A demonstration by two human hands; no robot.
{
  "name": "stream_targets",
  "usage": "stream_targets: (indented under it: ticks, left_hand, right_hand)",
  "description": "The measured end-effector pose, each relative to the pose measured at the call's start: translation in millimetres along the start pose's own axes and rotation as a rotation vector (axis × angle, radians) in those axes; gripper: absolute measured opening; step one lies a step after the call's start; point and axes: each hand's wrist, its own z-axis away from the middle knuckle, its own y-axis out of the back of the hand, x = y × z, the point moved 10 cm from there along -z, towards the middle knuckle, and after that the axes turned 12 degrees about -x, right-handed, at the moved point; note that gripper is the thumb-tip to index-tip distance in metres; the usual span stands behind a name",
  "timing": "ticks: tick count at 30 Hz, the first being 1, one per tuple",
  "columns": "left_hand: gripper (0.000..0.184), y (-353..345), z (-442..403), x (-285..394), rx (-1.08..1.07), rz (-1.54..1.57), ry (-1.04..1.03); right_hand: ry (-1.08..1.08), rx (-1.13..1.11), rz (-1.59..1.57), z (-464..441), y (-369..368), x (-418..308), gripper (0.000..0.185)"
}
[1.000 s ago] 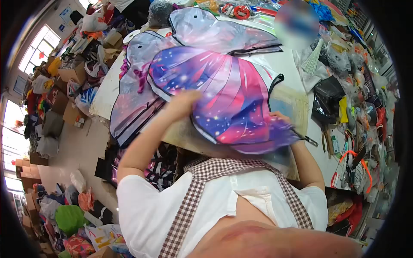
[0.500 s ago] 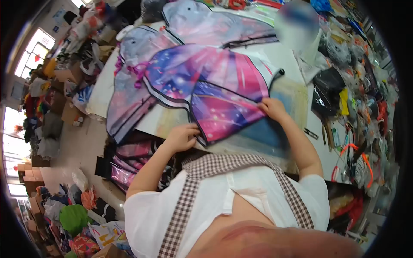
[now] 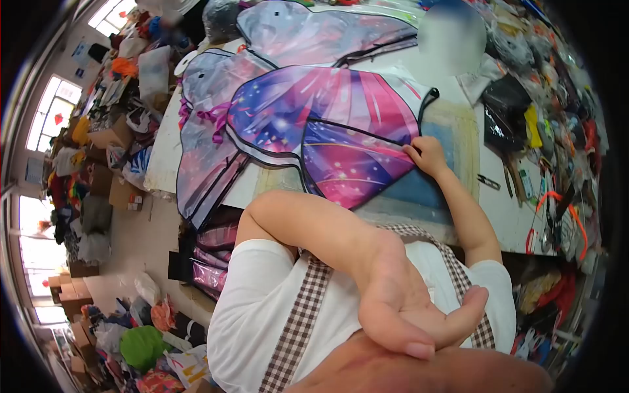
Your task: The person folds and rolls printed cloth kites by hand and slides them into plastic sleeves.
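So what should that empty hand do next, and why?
Maybe lower the left hand onto the near edge of the purple cloth. Only the right hand is on the cloth, at its right side, while the left is raised in front of the white shirt.

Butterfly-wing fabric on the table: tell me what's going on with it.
A person has the fingers of their right hand at the right corner of a purple-and-pink butterfly-wing fabric. It lies partly folded, with a dark-edged flap across its near side. The left hand is off the fabric, in front of the chest and apparently empty. Paler wing pieces lie beyond and to the left.
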Motion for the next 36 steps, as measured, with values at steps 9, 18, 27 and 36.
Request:
stream_targets:
  ticks: [9, 18, 27, 36]
  left_hand:
    - [0.024, -13.3, -18.4, 0.0, 0.15, 0.049, 0.119]
    - [0.025, -22.8, -28.0, -0.5, 0.116, -0.053, 0.123]
    - [0.026, -16.7, -28.9, -2.4, 0.128, -0.19, 0.14]
    - [0.02, 4.0, -21.9, -12.0, 0.054, -0.073, -0.066]
  right_hand:
    - [-0.023, 0.0, 0.014, 7.9, 0.3, 6.1, 0.04]
    - [-0.009, -0.007, 0.043, 1.1, 1.0, -1.5, 0.041]
    - [-0.027, 0.001, 0.035, 1.2, 0.8, 0.5, 0.042]
    - [-0.01, -0.018, 0.017, -1.6, -0.6, -3.4, 0.039]
